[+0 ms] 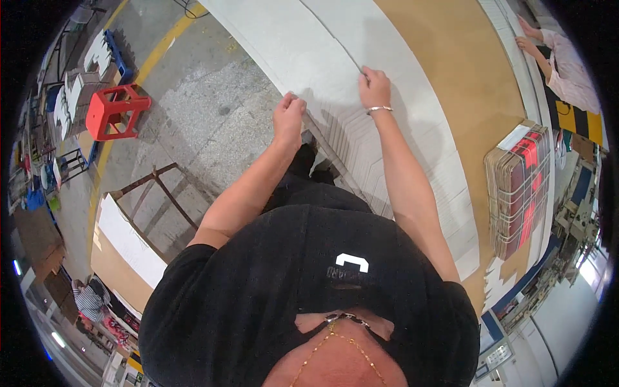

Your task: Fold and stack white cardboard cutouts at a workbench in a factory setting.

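Note:
A long white cardboard sheet (284, 42) stretches away from me over a fanned stack of similar white sheets (412, 148). At its near left corner, my left hand (289, 119) is closed with curled fingers on the edge. My right hand (376, 89), with a bracelet at the wrist, pinches the sheet's near right corner, where a dark gap runs along its side. Below my hands the stepped edges of the stacked sheets show. What my left fingers grip is partly hidden by the hand itself.
Brown cardboard (451, 58) lies right of the white sheets. A strapped bundle (516, 190) of flat pieces sits on it. At the far right a co-worker's hands (530, 39) touch white sheets. A red stool (116, 113) and a metal frame (155, 177) stand left on the floor.

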The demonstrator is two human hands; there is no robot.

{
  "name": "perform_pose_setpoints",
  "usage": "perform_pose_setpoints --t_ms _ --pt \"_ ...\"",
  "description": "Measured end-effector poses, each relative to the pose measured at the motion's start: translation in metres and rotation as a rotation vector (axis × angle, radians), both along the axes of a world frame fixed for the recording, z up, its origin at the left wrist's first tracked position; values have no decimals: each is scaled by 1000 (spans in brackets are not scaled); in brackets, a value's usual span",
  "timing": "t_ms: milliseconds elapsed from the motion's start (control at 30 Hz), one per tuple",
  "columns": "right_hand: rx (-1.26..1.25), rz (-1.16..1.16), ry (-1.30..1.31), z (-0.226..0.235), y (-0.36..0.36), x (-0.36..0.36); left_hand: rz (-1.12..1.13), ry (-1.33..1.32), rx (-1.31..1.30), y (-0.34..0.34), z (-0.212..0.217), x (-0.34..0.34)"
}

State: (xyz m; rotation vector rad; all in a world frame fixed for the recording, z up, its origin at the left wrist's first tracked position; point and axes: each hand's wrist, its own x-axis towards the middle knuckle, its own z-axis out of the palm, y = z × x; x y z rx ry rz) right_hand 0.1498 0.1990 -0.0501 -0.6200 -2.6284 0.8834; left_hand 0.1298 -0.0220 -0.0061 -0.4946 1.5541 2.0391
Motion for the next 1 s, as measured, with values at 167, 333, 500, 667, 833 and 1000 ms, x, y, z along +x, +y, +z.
perform_pose_setpoints --t_ms 167,333,500,667,833,1000 --pt "-44 -36 -68 6 -17 -9 47 -21 -36 -3 5 -10" --pt "-202 -81 17 5 -7 0 50 15 -71 3 24 -13" --pt "-60 63 -2 6 3 5 47 18 -71 -1 7 -14" --pt "-49 -33 -224 23 36 68 -243 129 -194 -7 19 44" --pt "-125 -32 -271 32 17 121 -328 -352 25 3 12 95" --pt "-85 -94 -150 25 18 132 -561 -121 -229 7 26 93"
